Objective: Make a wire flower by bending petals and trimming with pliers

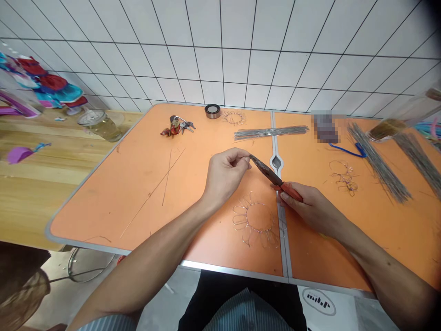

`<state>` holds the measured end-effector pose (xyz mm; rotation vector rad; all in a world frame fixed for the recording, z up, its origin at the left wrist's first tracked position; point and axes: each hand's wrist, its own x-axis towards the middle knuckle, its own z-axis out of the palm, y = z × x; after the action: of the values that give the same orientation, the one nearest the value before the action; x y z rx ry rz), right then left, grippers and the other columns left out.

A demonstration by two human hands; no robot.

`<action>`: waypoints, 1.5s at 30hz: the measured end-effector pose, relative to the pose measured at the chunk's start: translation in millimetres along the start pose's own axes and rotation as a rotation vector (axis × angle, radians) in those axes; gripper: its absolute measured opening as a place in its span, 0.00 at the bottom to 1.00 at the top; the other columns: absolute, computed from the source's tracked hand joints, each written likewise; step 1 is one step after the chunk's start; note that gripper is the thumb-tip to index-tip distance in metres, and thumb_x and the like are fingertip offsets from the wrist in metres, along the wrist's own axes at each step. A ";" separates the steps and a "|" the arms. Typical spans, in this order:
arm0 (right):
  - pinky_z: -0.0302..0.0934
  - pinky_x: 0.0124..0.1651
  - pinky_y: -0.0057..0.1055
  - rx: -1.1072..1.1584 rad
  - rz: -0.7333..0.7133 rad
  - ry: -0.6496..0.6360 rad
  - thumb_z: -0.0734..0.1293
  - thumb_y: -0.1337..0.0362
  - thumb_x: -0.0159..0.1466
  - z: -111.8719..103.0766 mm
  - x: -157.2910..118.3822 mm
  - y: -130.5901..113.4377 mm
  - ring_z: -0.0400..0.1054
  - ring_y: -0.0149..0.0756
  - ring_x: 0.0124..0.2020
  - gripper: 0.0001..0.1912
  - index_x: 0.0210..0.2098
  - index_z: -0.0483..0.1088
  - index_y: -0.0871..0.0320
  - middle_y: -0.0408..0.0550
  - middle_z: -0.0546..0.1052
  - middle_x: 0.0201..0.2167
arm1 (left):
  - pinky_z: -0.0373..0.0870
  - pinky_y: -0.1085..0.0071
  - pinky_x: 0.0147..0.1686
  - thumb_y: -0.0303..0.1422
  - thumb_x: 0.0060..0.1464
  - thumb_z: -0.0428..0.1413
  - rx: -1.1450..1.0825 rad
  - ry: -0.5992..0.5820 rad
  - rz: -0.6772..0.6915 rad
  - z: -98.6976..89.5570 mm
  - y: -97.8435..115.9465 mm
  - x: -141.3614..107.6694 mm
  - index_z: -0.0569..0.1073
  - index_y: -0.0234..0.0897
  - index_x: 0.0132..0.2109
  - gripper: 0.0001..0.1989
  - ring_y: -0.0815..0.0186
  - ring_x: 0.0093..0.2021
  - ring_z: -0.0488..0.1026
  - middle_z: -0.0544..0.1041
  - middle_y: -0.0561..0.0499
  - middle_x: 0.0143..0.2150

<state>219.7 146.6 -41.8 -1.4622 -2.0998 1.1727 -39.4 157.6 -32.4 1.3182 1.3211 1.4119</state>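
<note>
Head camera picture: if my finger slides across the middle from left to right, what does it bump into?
Purple object → two crossed thin wires → left hand → pliers held in the right hand → tangled wire loops → bundle of straight grey wires.

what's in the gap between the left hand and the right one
In the head view, red-handled pliers span it, held by the right hand, their nose pointing to the left hand.
</note>
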 end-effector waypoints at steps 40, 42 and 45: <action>0.55 0.35 0.36 -0.483 -0.242 0.294 0.54 0.54 0.81 10.4 7.2 4.9 0.67 0.40 0.32 0.19 0.39 0.71 0.52 0.47 0.73 0.33 | 0.58 0.73 0.25 0.30 0.59 0.63 -0.196 -0.014 -0.123 0.6 6.2 2.2 0.79 0.37 0.37 0.02 0.72 0.23 0.64 0.78 0.53 0.26; 0.56 0.34 0.37 -0.523 -0.227 0.307 0.55 0.54 0.81 10.3 7.1 5.5 0.70 0.42 0.32 0.19 0.46 0.75 0.53 0.49 0.77 0.35 | 0.55 0.72 0.24 0.30 0.59 0.62 -0.227 -0.028 -0.130 0.4 3.5 4.1 0.77 0.37 0.37 0.02 0.73 0.22 0.62 0.78 0.54 0.26; 0.57 0.35 0.38 -0.574 -0.220 0.315 0.56 0.55 0.81 9.2 6.4 6.4 0.76 0.46 0.36 0.21 0.54 0.78 0.55 0.53 0.81 0.38 | 0.53 0.72 0.24 0.31 0.61 0.62 -0.228 -0.058 -0.140 -0.1 1.3 4.7 0.76 0.38 0.38 0.02 0.73 0.22 0.59 0.78 0.54 0.26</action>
<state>214.9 149.2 -53.6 -1.4576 -2.3865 0.2366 -40.1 162.0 -30.3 1.0869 1.1532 1.3725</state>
